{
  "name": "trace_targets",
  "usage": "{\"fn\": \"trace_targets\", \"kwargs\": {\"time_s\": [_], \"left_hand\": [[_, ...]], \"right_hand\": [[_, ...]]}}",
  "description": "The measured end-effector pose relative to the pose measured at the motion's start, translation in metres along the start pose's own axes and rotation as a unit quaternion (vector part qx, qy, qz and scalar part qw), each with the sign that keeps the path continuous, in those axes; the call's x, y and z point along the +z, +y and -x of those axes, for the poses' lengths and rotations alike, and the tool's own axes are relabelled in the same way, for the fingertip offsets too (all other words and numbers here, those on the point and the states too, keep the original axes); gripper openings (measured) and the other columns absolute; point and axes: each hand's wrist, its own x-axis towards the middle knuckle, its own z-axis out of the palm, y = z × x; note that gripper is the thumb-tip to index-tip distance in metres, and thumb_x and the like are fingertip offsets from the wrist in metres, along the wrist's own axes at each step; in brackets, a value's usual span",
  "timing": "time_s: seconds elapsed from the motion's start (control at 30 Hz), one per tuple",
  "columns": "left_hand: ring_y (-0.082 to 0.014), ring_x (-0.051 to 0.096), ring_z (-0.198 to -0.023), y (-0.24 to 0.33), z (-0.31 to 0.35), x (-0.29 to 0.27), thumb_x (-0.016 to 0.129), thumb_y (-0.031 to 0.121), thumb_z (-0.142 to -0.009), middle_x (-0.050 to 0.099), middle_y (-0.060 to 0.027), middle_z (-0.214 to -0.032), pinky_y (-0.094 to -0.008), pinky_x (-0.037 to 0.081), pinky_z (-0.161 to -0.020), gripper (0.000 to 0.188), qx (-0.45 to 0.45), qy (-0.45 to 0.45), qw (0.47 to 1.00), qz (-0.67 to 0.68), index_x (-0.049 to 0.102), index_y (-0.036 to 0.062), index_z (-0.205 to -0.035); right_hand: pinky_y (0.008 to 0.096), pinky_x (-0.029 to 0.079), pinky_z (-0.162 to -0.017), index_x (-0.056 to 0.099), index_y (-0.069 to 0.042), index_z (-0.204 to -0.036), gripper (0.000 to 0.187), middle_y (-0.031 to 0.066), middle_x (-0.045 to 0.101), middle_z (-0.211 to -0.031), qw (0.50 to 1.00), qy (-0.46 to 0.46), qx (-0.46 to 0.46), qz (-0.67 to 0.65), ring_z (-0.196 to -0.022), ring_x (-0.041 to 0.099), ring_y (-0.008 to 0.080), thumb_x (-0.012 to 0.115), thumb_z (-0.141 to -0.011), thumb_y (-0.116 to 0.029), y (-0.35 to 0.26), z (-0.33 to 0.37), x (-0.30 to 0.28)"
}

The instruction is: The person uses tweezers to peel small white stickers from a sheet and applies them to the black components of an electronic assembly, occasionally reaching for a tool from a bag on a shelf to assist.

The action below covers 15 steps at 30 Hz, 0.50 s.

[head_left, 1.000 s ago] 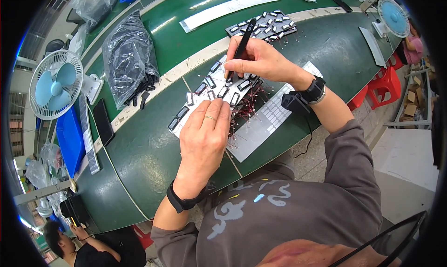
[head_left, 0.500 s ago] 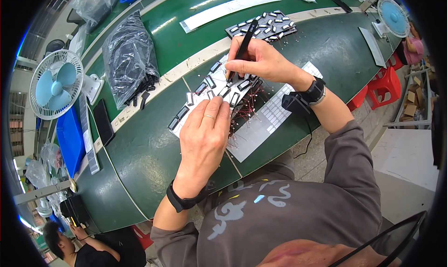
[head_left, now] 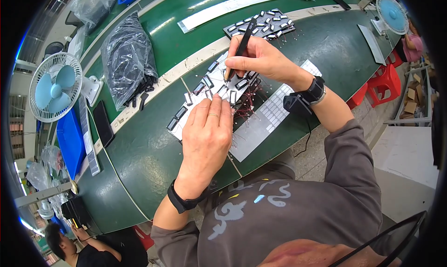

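My right hand (head_left: 267, 61) grips black tweezers (head_left: 245, 40) like a pen, tips pointing down at the middle of a white board (head_left: 192, 108). Small black rectangular parts with pale faces (head_left: 180, 112) stand on this board. Thin red wires (head_left: 248, 103) fan out along its right side. My left hand (head_left: 207, 134) lies over the board's near edge, fingers stretched out and close together. Its fingertips touch down near the tweezer tips, beside one of the black parts. Whether they press on a part is hidden beneath them.
Right of the board lies a white slotted sheet (head_left: 279, 104). A second board of similar parts (head_left: 260, 25) sits farther back. At the left are a plastic bag of black parts (head_left: 128, 62), a fan (head_left: 56, 91), a blue tray (head_left: 70, 143) and a phone-like black slab (head_left: 102, 123).
My left fingertips have shifted slightly right and up the board. The tweezer tips have moved a little, still at the same area; my grip on them is unchanged.
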Motion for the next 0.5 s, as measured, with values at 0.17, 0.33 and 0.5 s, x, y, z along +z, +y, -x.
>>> {"fn": "trace_targets", "kwargs": {"time_s": [0.17,0.33,0.5], "left_hand": [[-0.0303,0.067,-0.104,0.0009,0.0033,0.0036,0.073,0.008,-0.085,0.072,-0.0186,-0.11,-0.0394,0.056,-0.09,0.022,-0.006,0.01,1.0,0.007,0.071,-0.0066,-0.102],[-0.0312,0.068,-0.104,0.0022,0.0039,0.0037,0.072,0.009,-0.087,0.072,-0.0188,-0.111,-0.0395,0.057,-0.09,0.022,-0.013,0.015,1.0,0.015,0.071,-0.0061,-0.103],[-0.0304,0.069,-0.098,0.0025,0.0029,0.0033,0.078,0.003,-0.082,0.072,-0.0158,-0.109,-0.0393,0.058,-0.083,0.022,-0.018,0.027,0.999,0.023,0.072,-0.0037,-0.102]], "right_hand": [[0.0215,0.048,-0.068,0.057,-0.007,-0.098,0.015,0.0036,0.071,-0.089,0.999,0.018,-0.022,0.034,-0.074,0.059,0.0056,0.069,-0.099,-0.017,0.0047,0.0002,0.0022],[0.0215,0.048,-0.068,0.057,-0.007,-0.098,0.016,0.003,0.071,-0.088,0.999,0.032,-0.023,0.038,-0.074,0.059,0.0056,0.069,-0.099,-0.018,0.005,0.0005,0.0018],[0.0218,0.048,-0.068,0.057,-0.007,-0.098,0.016,0.0027,0.071,-0.088,0.997,0.035,-0.039,0.051,-0.075,0.059,0.0056,0.069,-0.099,-0.018,0.0055,0.002,0.0051]]}}
